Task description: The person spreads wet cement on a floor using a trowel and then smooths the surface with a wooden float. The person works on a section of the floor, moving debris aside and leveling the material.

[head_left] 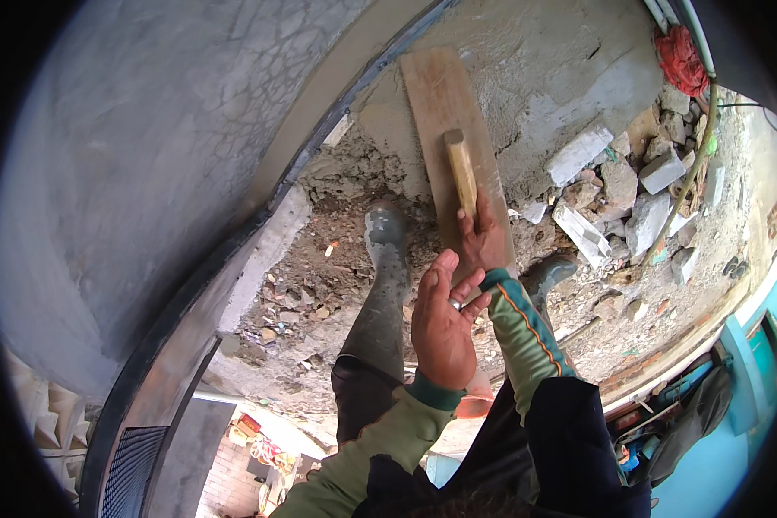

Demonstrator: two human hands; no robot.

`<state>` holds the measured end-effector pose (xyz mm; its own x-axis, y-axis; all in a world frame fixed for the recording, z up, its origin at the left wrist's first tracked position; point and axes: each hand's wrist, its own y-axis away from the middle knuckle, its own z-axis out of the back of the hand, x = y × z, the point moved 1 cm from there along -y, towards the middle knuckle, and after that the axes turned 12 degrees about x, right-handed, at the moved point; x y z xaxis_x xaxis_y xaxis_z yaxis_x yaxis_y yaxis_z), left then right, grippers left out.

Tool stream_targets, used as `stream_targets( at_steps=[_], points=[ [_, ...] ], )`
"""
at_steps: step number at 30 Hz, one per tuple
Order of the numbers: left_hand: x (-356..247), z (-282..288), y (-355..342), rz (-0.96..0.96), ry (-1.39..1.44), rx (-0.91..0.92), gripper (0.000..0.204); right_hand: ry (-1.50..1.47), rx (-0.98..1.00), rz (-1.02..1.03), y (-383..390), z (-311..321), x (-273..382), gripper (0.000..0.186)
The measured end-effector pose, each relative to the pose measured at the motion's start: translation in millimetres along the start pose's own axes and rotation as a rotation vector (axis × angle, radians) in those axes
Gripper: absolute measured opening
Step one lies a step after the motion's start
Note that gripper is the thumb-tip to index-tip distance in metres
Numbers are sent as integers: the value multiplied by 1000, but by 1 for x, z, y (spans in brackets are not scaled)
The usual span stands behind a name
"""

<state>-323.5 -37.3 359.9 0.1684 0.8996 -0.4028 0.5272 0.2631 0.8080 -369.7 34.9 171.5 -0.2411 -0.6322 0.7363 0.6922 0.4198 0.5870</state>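
Note:
A long wooden float (427,95) lies lengthwise in front of me against rough, patchy plaster (561,60), its short pale wooden handle (457,160) pointing away from me. My right hand (483,242) is closed round the near end of that handle. My left hand (442,332), wearing a ring, is open just nearer to me and left of the right wrist, fingers apart and slightly curled, holding nothing. My rubber boots (380,259) show on either side of the board, standing among grit and small debris.
Broken concrete chunks (617,186) are piled to the right, with a red bundle (682,60) and a hose (708,129) beyond. A grey wall (147,104) with a dark edge runs along the left. An orange bucket (475,406) is partly hidden below my hands.

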Motion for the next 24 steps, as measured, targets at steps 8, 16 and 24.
stream_targets(
  at_steps=[8, 16, 24],
  points=[
    [6, 1, 2, 11, 3, -5, 51, -120, -71, -78, -27, -8, -2, 58],
    [4, -1, -2, 4, -15, 15, 53, 112, 139, 27, 48, -18, -33, 65],
    [14, -12, -5, 9, -97, -6, 54, -196, -211, 3, -69, -26, -14, 67]
  ],
)
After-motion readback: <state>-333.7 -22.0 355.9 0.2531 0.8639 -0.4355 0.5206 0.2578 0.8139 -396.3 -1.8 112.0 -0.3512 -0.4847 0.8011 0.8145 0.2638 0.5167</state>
